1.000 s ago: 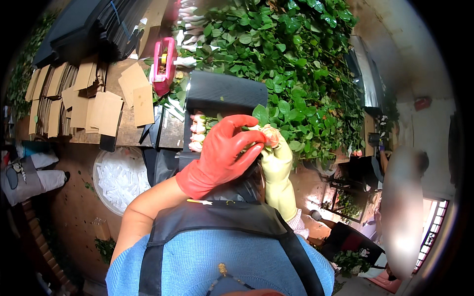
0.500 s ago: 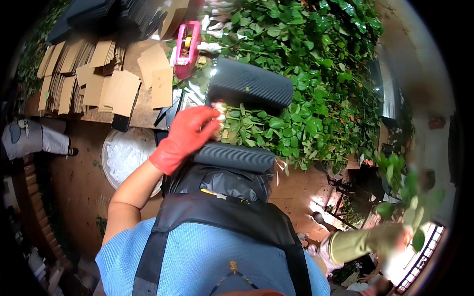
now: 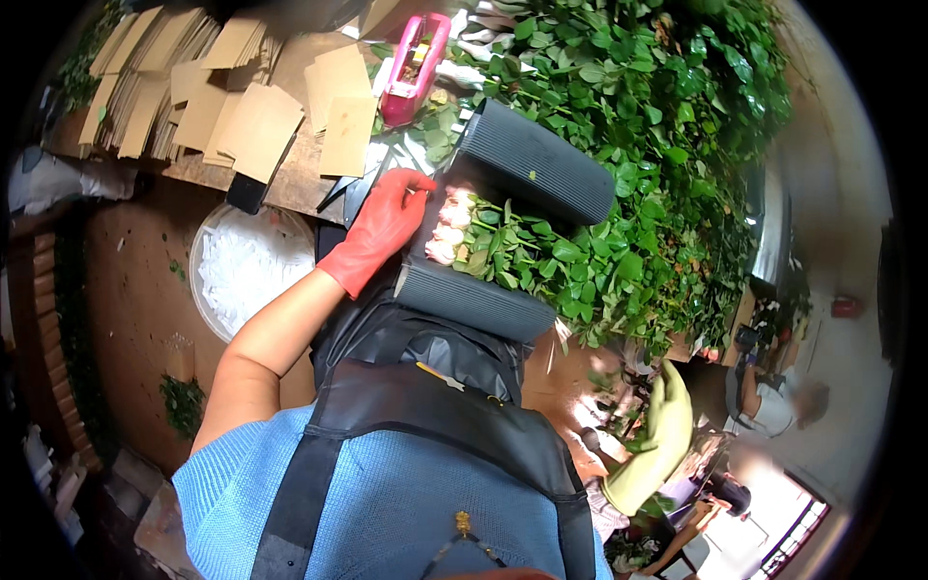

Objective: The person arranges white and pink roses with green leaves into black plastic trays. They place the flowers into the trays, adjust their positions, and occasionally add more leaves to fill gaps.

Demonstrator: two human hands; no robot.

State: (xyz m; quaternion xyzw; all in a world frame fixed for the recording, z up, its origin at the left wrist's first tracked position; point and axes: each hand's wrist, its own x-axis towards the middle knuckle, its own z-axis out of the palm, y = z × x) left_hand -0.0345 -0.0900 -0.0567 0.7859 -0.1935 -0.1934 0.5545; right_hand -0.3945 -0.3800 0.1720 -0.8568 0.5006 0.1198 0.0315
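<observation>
1. Head view, roses (image 3: 452,227) first: pale pink heads lined up at the left end of a dark ridged sheet (image 3: 539,162), leafy stems running off rightward between its two curled-up sides.
2. Left hand (image 3: 387,215), red rubber glove: just left of the sheet, close to the rose heads, fingers kinda bent, narrow gap to the thumb. Honestly can't tell about any grip on the sheet's edge.
3. Right hand (image 3: 664,420), pale yellow glove: well apart from the sheet, off to its lower right, fingers stretched out pretty straight and close together.
4. Pink tape dispenser (image 3: 416,70): just up and left of the sheet.
5. Cardboard pieces (image 3: 259,126), some stacked, some loose: farther left of the sheet. Round tub (image 3: 195,259) full of white scraps (image 3: 242,266): down and left of it.
6. Huge heap of greenery (image 3: 667,164): above and right of the sheet. Black apron (image 3: 435,406): below it.
</observation>
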